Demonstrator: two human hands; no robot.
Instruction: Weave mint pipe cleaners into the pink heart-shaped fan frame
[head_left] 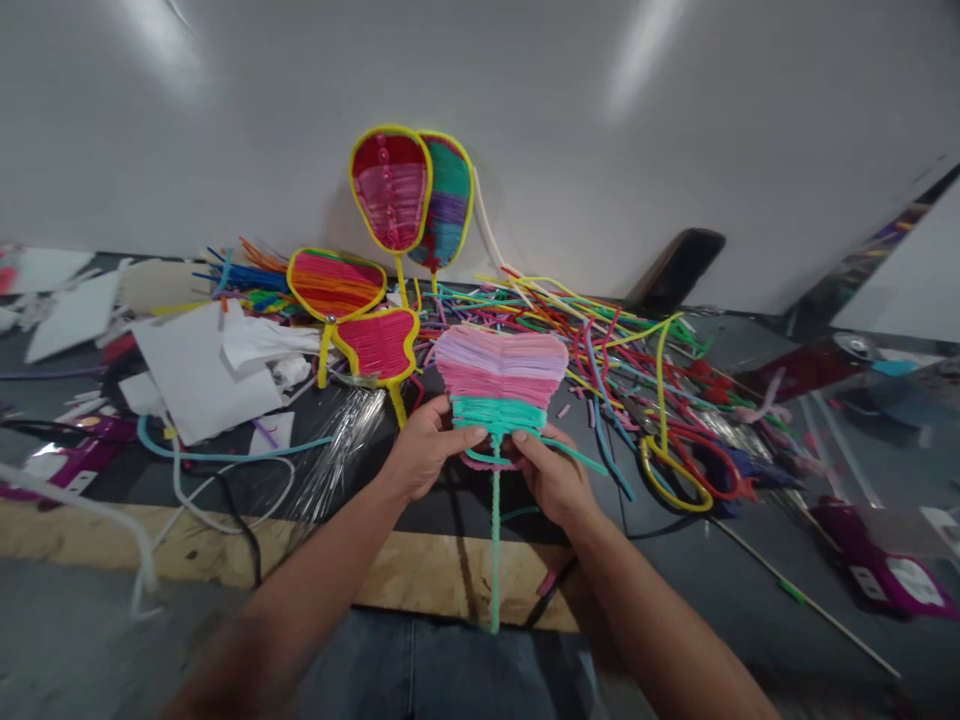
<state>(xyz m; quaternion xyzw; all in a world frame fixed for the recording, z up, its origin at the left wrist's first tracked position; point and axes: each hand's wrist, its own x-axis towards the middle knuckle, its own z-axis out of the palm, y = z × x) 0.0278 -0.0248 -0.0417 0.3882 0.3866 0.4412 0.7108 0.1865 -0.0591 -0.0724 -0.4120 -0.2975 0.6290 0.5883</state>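
Both hands hold a fan-shaped piece wound from pipe cleaners (501,375), with pink, lilac and turquoise bands and a turquoise stem pointing down. My left hand (427,445) grips its left lower edge, thumb lying on the turquoise band. Across from it, my right hand (551,470) pinches the right lower edge, thumb near the stem. A loose turquoise pipe cleaner end (576,455) sticks out past the right hand. Part of the bottom frame shows unwound between the thumbs. The fingers behind the piece are hidden.
Finished paddle shapes (391,190) with yellow rims lean against the wall. Loose pipe cleaners (540,295) are heaped behind the piece. Yellow-and-red-handled scissors (675,480) lie at right, near a purple glue gun (874,560). White paper (202,370) and clear strips (337,450) lie left.
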